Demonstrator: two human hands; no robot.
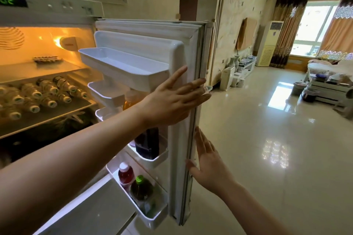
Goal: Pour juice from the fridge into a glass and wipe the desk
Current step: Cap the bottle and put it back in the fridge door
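Note:
The fridge door [179, 139] stands wide open, its inner side facing me. My left hand [172, 99] lies with straight fingers on the door's edge at mid height. Lower down, my right hand [208, 166] touches the same edge with flat, spread fingers. Door racks hold an orange juice bottle [129, 101] partly hidden behind my left wrist, a dark carton [148, 145], a red drink bottle [125, 173] and a green-capped dark bottle [141, 187]. No glass or desk is in view.
Inside the lit fridge, several small bottles [38, 97] lie on a shelf. The lower fridge door [91, 212] is shut below. To the right lies a glossy tiled floor [267, 158], with a low cabinet [238, 72] and a sofa [328, 80] farther back.

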